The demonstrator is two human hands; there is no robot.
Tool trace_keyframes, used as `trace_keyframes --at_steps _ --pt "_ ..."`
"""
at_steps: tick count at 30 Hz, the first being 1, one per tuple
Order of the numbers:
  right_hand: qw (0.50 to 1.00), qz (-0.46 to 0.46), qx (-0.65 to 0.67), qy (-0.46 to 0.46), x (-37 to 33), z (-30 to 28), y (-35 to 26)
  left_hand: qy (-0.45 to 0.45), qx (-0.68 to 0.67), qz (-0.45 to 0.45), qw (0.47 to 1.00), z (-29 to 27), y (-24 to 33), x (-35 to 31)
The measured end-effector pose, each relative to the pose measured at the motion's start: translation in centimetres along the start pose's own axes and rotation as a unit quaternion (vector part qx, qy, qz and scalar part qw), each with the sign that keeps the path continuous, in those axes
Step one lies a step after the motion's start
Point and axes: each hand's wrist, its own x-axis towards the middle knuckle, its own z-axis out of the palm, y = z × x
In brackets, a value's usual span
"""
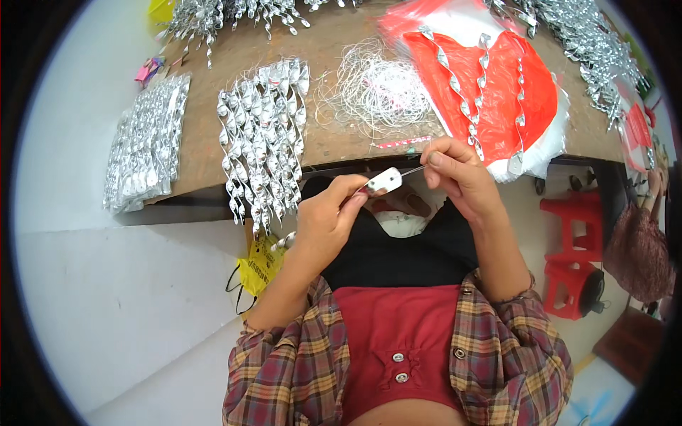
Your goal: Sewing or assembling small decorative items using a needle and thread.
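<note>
Hands (327, 211) (465, 174) pinched — silver tag (384, 183) left; thin strand (413, 170) right.

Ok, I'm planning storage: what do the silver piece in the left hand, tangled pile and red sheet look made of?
Silver piece: metal or metallised plastic, perhaps; mirrorlike shine. Tangled pile: probably cord, fibre or plastic unclear; slim, whitish, looping strands. Red sheet: likely thin plastic film; glossy, creased.

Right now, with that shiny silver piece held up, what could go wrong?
The shiny silver piece could slip from the left fingers and fall, since it seems held in front of the table. The left forearm might snag the silver spirals hanging over the edge nearby. The white cords could knot, because they lie in a tangled heap.
</note>
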Motion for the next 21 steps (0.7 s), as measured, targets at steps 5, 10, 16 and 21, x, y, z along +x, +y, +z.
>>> trace_keyframes --at_steps 5,10,16,21 --pt "0.996 0.044 0.074 -0.006 0.5 -0.2 1.3 -0.055 -0.063 -0.091 0.992 -1.8 -0.1 -2.0" --pt "0.993 0.045 0.105 0.0 0.8 -0.4 1.7 -0.073 -0.175 -0.156 0.969 -2.2 -2.0 -3.4" --pt "0.992 0.039 0.116 -0.007 0.8 -0.8 2.2 -0.11 -0.239 -0.195 0.945 -2.4 -3.4 -3.9" --pt "0.99 0.054 0.132 -0.015 0.7 -0.4 2.4 -0.154 -0.267 -0.21 0.928 -2.3 -4.6 -4.0"
